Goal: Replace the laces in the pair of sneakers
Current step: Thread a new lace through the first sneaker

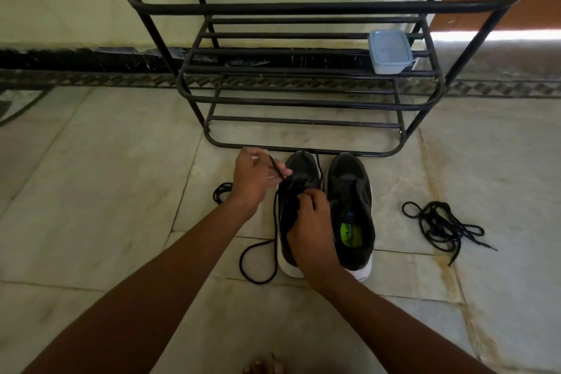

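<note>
Foot: toes showed at the bottom edge, on the marble floor
Right hand: lay over the left sneaker, fingers curled at the tongue, gripping the shoe's upper
Lace in use: a black cord ran from the eyelets down the shoe's left side and looped on the floor beside the white sole
Left hand: raised just left of the shoe's toe, thumb and fingers pinching the lace end
Right sneaker: stood just beside the left one, unlaced, a green insole patch visible
Spare laces: a tangled black pile lay well to the right; a small coil lay left, behind the left wrist
Shoe rack: black metal, directly beyond both toes
Plastic box: clear, lidded, on a lower rack shelf at right
</note>
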Demonstrator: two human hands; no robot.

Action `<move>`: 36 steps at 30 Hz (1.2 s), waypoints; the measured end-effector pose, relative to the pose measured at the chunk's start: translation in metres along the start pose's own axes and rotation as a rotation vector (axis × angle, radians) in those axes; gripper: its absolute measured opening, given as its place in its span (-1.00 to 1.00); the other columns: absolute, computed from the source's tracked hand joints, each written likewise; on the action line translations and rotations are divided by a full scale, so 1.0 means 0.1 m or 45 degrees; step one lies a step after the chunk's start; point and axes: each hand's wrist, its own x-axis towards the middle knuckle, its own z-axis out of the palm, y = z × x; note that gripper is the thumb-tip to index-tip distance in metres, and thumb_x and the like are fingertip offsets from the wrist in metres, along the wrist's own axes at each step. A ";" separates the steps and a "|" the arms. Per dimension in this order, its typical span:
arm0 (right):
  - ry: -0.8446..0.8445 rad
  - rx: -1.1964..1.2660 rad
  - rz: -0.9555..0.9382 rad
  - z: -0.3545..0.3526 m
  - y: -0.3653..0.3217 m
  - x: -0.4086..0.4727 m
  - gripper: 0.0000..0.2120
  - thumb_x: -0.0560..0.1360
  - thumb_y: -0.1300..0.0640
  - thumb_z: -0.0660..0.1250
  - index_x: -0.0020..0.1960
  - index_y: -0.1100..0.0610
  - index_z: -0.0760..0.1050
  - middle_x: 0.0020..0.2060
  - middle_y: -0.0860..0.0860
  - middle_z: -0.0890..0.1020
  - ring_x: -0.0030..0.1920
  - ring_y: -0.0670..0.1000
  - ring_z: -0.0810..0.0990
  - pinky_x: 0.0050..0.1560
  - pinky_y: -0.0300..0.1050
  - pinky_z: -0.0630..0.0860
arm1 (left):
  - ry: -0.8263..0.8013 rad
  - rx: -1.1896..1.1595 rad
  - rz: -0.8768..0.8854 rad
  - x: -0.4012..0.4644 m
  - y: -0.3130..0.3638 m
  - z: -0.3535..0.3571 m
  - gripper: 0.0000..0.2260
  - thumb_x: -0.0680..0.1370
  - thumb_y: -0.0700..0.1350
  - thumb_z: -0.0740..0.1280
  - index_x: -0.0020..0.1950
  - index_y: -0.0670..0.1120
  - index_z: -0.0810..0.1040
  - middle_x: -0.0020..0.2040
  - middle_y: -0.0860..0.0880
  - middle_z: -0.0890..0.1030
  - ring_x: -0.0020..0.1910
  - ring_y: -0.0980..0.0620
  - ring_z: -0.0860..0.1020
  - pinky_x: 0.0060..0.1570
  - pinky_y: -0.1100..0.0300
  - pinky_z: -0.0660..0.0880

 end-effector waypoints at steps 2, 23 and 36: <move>-0.018 0.019 0.017 -0.02 0.03 -0.01 -0.60 0.46 0.43 0.31 0.29 0.28 0.48 0.30 0.15 0.45 0.24 0.14 0.49 0.38 -0.07 0.45 | 0.036 0.192 0.291 -0.05 0.06 -0.09 -0.92 0.68 -0.26 0.13 0.06 -0.12 0.39 -0.27 -0.10 0.53 -0.36 -0.01 0.54 -0.30 0.16 0.55; -0.019 0.006 0.087 -0.03 0.02 0.00 -0.62 0.53 0.37 0.30 0.34 0.24 0.47 0.31 0.11 0.49 0.20 0.11 0.57 0.28 -0.03 0.56 | -0.219 1.052 0.884 -0.21 0.55 -0.50 -0.89 0.71 -0.08 0.19 0.23 -0.03 0.37 -0.26 0.10 0.47 -0.35 0.18 0.48 -0.35 0.22 0.43; -0.017 0.018 0.087 -0.02 0.03 0.01 -0.63 0.54 0.34 0.30 0.35 0.23 0.46 0.29 0.11 0.52 0.16 0.10 0.59 0.20 -0.16 0.54 | -0.496 1.377 0.426 -0.40 0.42 -0.39 -0.81 0.61 -0.01 0.40 -0.14 -0.05 0.72 -0.38 0.12 0.53 -0.39 0.18 0.51 -0.28 0.28 0.45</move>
